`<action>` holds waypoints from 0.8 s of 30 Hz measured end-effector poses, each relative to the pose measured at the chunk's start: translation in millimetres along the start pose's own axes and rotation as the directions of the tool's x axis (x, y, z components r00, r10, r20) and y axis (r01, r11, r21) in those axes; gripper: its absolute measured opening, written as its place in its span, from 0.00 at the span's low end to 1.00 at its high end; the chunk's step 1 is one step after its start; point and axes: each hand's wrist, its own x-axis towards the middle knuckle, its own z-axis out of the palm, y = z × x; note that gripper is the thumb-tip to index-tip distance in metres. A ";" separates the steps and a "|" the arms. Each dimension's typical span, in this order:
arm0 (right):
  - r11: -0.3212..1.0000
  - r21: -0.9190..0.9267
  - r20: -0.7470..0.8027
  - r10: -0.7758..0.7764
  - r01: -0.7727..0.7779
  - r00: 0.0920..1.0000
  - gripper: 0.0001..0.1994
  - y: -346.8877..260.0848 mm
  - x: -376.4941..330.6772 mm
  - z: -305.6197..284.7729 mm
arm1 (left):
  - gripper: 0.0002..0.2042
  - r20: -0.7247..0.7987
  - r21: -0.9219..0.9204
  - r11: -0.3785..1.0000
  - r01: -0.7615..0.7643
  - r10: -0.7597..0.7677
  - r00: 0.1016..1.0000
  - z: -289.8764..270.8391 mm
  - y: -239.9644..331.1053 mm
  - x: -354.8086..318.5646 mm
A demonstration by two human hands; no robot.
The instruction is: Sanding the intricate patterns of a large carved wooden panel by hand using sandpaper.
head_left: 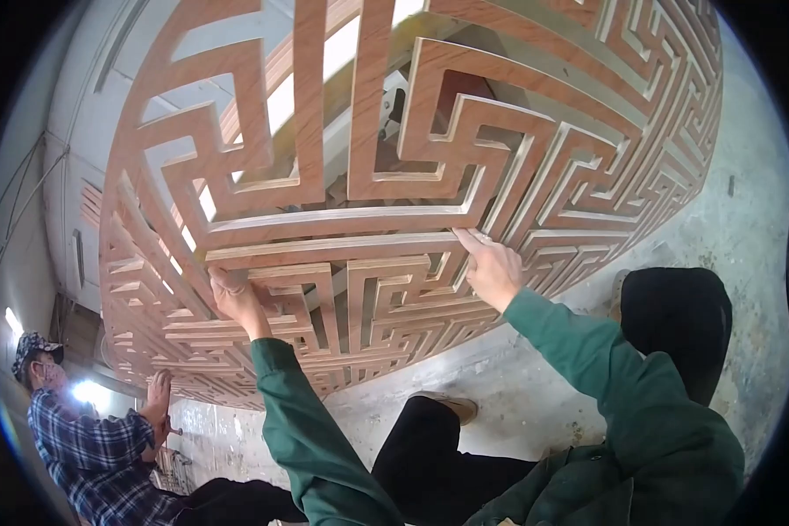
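A large wooden lattice panel [337,250], reddish-brown on its face with pale cut edges, stands in front of me and is cut through in an angular maze pattern. My left hand [235,294] is closed round the left end of one of its horizontal bars, the fingertips partly hidden by the wood. Toward the right end of the same bar, my right hand [493,270] is closed on the lattice, with a fingertip against the pale edge. No separate tool shows in either hand.
At the lower left a person in a plaid shirt [92,438] sits by the panel, a hand [158,390] raised at its edge. My knees are below the panel over a stained concrete floor [675,254]. Cables [28,188] hang along the left wall.
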 end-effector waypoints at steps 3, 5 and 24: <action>0.999 -0.015 0.006 0.046 -0.046 0.999 0.27 -34.7 -10.1 19.3 | 0.30 -0.033 0.079 0.994 -0.075 0.078 0.996 -5.5 6.1 -7.0; 0.995 0.087 0.120 -0.050 0.039 0.992 0.29 -90.3 11.2 20.6 | 0.29 -0.090 0.095 0.992 -0.079 0.088 0.992 2.6 3.9 -4.9; 0.952 0.117 -0.011 -0.285 0.284 0.959 0.24 -194.8 34.4 53.9 | 0.26 -0.084 0.087 0.996 -0.018 0.025 0.996 8.3 0.7 -4.2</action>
